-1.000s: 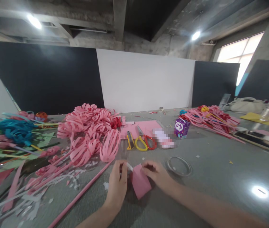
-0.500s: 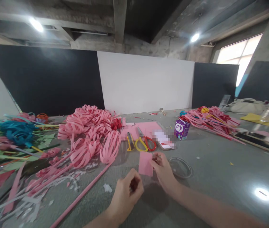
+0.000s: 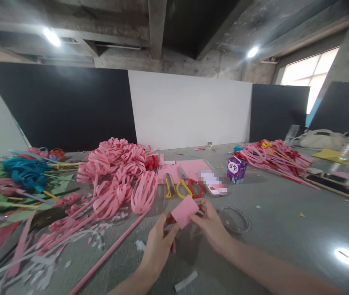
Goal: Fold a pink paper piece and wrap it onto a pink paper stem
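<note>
A small pink piece of paper (image 3: 184, 211) is held up tilted above the table, one corner pointing up. My right hand (image 3: 210, 223) pinches it at its right corner between thumb and fingers. At the lower left corner, the thumb and fingers of my left hand (image 3: 159, 241) close on it too. Beneath my hands, a white strip (image 3: 186, 281) lies on the table. Just beyond the paper are yellow-handled scissors (image 3: 184, 187), red-handled scissors (image 3: 196, 188) and a yellow utility knife (image 3: 169, 185).
Pink paper-strip flowers (image 3: 115, 168) heap up on the left, beside a blue one (image 3: 23, 172). A long pink stick (image 3: 109, 254) runs toward me. On the right are a tape roll (image 3: 235, 219), a purple box (image 3: 236, 170), a phone (image 3: 213, 183) and another flower pile (image 3: 275, 159).
My left hand has come up and taken the paper's lower left corner. The paper has turned from upright to slanted. A white strip now shows on the table below.
</note>
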The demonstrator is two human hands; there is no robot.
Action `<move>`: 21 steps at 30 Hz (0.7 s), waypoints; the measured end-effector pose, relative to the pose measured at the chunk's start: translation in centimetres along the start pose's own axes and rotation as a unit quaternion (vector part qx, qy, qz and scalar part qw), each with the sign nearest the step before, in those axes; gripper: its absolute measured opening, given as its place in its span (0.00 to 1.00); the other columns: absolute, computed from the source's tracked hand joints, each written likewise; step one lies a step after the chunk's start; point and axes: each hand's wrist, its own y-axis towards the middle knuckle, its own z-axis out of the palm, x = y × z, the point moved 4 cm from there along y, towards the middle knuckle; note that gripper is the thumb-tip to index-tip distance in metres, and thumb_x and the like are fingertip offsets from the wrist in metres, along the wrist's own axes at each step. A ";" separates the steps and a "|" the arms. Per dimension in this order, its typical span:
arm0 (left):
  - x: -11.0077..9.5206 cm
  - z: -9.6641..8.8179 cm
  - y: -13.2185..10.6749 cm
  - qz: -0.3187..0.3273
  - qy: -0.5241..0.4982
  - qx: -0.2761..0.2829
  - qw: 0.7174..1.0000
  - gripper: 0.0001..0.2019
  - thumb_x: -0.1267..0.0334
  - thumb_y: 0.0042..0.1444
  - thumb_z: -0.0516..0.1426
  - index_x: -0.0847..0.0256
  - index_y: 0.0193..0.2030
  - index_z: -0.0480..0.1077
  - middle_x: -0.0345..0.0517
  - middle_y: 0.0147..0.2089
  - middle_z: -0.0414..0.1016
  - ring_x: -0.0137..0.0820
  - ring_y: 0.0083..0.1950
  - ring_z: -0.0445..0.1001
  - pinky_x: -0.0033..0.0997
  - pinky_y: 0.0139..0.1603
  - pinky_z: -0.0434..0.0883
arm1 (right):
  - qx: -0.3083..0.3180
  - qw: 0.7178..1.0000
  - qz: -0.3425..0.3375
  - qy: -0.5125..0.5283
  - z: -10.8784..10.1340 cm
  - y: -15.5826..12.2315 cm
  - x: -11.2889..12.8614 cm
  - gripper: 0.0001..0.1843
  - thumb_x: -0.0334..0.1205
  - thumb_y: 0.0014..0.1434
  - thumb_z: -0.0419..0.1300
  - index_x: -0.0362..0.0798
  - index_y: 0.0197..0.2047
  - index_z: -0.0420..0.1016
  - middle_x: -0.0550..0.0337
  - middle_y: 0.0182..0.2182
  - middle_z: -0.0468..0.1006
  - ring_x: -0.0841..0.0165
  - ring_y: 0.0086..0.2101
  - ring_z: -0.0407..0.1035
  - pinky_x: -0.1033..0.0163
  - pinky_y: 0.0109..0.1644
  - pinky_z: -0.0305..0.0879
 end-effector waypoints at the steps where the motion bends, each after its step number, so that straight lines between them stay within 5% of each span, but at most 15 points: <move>1: -0.1 0.0 0.0 0.006 0.001 0.002 1.000 0.08 0.58 0.51 0.50 0.61 0.31 0.62 0.35 0.25 0.66 0.19 0.13 0.59 0.20 0.13 0.55 | 0.020 1.000 -0.001 -0.010 0.2 -0.1 0.0 0.20 0.34 0.43 0.60 0.49 0.40 0.57 0.59 0.36 0.67 0.67 0.35 0.65 0.63 0.38 0.63; 5: 0.1 -0.3 0.1 0.014 0.016 -0.020 1.000 0.10 0.60 0.51 0.50 0.60 0.22 0.58 0.28 0.13 0.53 0.22 0.13 0.56 0.20 0.15 0.53 | 0.086 0.993 -0.020 -0.074 0.9 -0.3 -0.1 0.24 0.31 0.42 0.60 0.49 0.43 0.56 0.59 0.37 0.66 0.67 0.37 0.64 0.64 0.38 0.62; 10: 0.2 -1.2 0.4 0.050 0.036 -0.078 0.995 0.07 0.61 0.50 0.52 0.62 0.27 0.63 0.34 0.22 0.61 0.25 0.22 0.61 0.22 0.23 0.57 | 0.144 0.984 0.005 -0.102 1.2 -0.8 -0.3 0.34 0.31 0.43 0.59 0.52 0.52 0.50 0.57 0.43 0.64 0.69 0.35 0.65 0.64 0.36 0.62; 15: -0.1 -1.2 0.2 0.051 0.125 -0.072 0.988 0.09 0.62 0.49 0.52 0.61 0.21 0.60 0.33 0.19 0.56 0.26 0.23 0.59 0.22 0.24 0.55 | 0.099 0.984 -0.011 -0.145 0.8 -0.5 0.1 0.13 0.37 0.50 0.56 0.48 0.41 0.66 0.59 0.36 0.68 0.68 0.38 0.64 0.63 0.41 0.60; 18: -0.6 -0.8 -0.1 0.051 0.197 -0.035 0.978 0.08 0.62 0.50 0.50 0.61 0.23 0.64 0.36 0.21 0.62 0.29 0.25 0.64 0.24 0.27 0.58 | 0.117 0.974 -0.013 -0.196 1.0 -0.3 0.0 0.08 0.34 0.49 0.56 0.46 0.35 0.70 0.60 0.31 0.71 0.68 0.34 0.65 0.64 0.39 0.60; 21: -1.5 -0.9 -0.3 0.070 0.362 -0.011 0.929 0.11 0.63 0.54 0.46 0.60 0.29 0.68 0.43 0.29 0.70 0.32 0.30 0.69 0.26 0.30 0.61 | 0.130 0.966 -0.018 -0.222 1.1 -0.3 0.0 0.07 0.31 0.48 0.55 0.46 0.32 0.71 0.62 0.28 0.72 0.69 0.31 0.65 0.65 0.36 0.60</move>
